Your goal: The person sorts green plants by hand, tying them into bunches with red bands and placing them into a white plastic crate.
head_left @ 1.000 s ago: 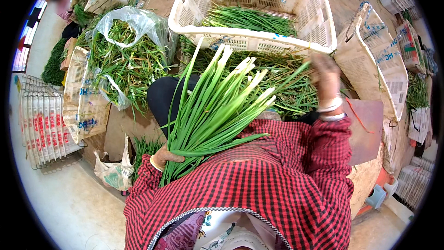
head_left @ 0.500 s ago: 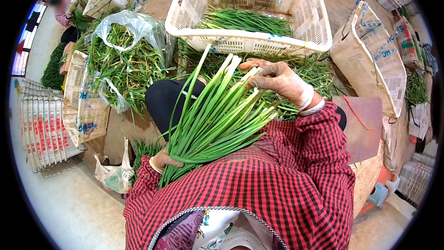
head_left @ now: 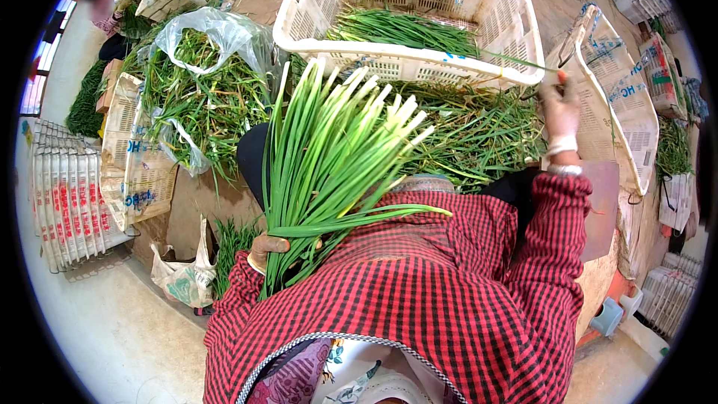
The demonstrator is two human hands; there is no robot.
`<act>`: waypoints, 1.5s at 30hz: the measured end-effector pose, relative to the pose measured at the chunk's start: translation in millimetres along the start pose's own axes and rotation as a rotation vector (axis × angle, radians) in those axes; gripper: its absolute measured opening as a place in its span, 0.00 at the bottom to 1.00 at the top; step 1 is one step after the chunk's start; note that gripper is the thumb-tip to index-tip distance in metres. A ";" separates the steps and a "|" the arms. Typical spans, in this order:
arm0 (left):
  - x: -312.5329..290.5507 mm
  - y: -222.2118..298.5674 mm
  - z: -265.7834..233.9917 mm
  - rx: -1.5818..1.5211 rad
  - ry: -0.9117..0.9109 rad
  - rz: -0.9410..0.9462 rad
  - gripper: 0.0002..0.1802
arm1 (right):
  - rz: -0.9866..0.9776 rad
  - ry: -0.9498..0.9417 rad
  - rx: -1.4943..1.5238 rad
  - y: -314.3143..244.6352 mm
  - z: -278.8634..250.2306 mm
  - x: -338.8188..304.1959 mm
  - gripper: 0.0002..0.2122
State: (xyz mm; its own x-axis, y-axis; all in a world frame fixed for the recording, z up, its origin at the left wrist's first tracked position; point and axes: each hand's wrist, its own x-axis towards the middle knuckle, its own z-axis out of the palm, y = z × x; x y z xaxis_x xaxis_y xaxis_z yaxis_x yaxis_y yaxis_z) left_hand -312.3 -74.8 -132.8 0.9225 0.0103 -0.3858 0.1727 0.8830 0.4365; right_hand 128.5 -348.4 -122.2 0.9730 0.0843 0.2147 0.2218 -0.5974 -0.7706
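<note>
My left hand (head_left: 268, 249) is closed around the leafy lower end of a thick bunch of garlic chives (head_left: 329, 157). The pale cut ends fan out upward and away from me, and one bent stalk sticks out to the right across my lap. Beyond the right front corner of the white crate (head_left: 407, 61), my right hand (head_left: 561, 108) is raised with fingers pinched together. A single thin green leaf (head_left: 516, 60) trails from its fingertips over the crate's rim. More chives (head_left: 404, 32) lie inside the crate.
Loose trimmings (head_left: 471, 131) cover the ground before the crate. A plastic bag of trimmings (head_left: 202, 97) bulges at left, beside a tilted crate (head_left: 138, 157). Another tilted crate (head_left: 606, 97) stands at right, near a flat board (head_left: 598, 213). A person (head_left: 112, 0) sits far left.
My right hand has left the bunch's pale ends and swung right, past the crate's corner, with a thin leaf. The bunch has tipped more upright in my left hand.
</note>
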 end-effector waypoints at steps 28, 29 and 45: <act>8.5 -19.9 -59.0 -0.457 -0.329 -0.063 0.34 | 0.210 -0.022 0.692 -16.2 -9.1 -14.0 0.09; 9.6 -21.7 -62.2 -0.487 -0.353 -0.079 0.34 | 0.133 -0.265 0.619 -21.6 0.7 -25.5 0.10; 12.0 -15.6 -25.0 -0.409 -0.248 -0.124 0.37 | 0.418 -1.069 0.716 -112.1 82.8 -117.6 0.08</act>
State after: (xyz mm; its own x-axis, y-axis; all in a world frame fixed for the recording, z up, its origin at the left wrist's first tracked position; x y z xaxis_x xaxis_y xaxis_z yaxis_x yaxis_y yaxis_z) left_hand -312.6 -76.7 -164.5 0.9665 -0.1751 -0.1877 0.1829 0.9828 0.0250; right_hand -5.6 -225.3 -110.8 0.4756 0.7697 -0.4259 -0.4349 -0.2151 -0.8744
